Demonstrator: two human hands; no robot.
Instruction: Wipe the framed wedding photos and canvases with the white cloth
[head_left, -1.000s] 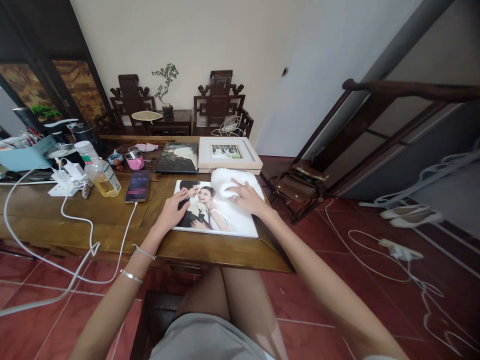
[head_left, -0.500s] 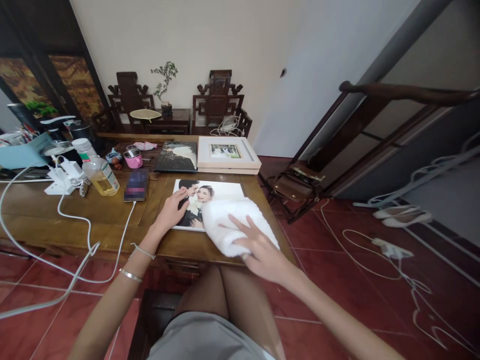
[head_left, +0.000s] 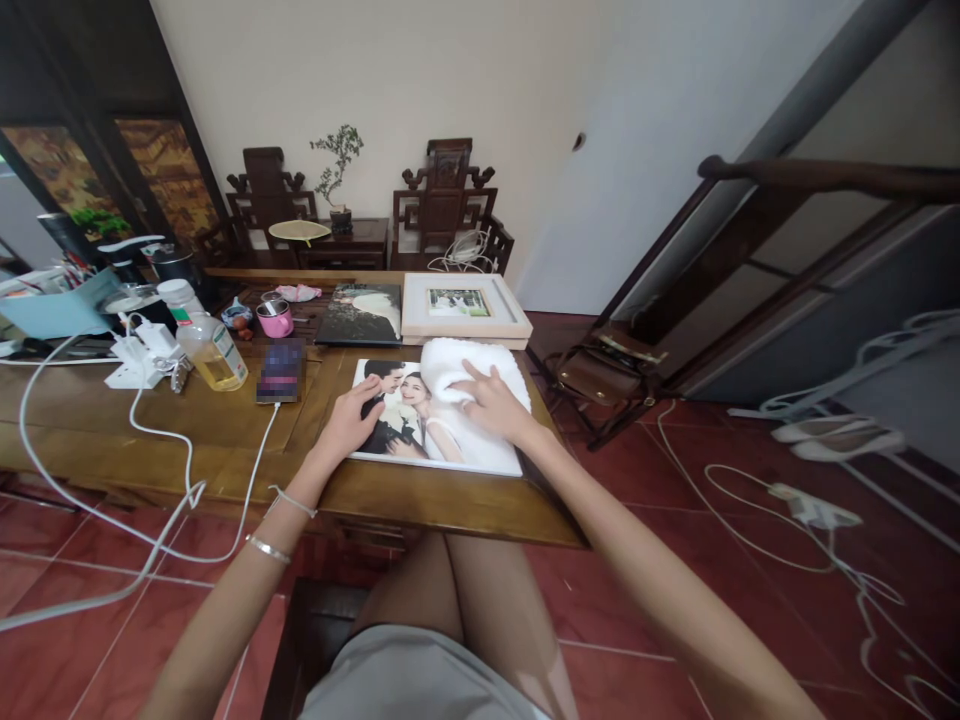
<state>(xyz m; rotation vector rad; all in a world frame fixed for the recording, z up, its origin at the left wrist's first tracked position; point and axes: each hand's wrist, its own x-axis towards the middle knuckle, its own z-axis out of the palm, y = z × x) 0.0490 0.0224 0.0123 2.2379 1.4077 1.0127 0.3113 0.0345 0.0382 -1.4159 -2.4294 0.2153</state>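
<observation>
A photo panel (head_left: 390, 435) showing a couple lies flat on the wooden table (head_left: 420, 502). My left hand (head_left: 351, 418) rests on its left edge, fingers stretched out, holding it down with nothing in the grasp. A folded white towel (head_left: 442, 362) covers the panel's upper right part. My right hand (head_left: 499, 405) grips the towel from above, with some fingers extended over it and others partly hidden in its folds. The panel's lower right corner shows beneath my right wrist.
Behind the panel are a dark photo panel (head_left: 361, 314) and a pale framed picture (head_left: 517, 322). To the left stand a phone (head_left: 280, 372) on a cable, a bottle (head_left: 217, 360), a pink cup (head_left: 277, 321) and a white plug adapter (head_left: 135, 365). A chair stands right.
My right hand has moved the towel away from me, from the panel's lower right to its upper right, uncovering the lower part. My left hand stays on the left edge.
</observation>
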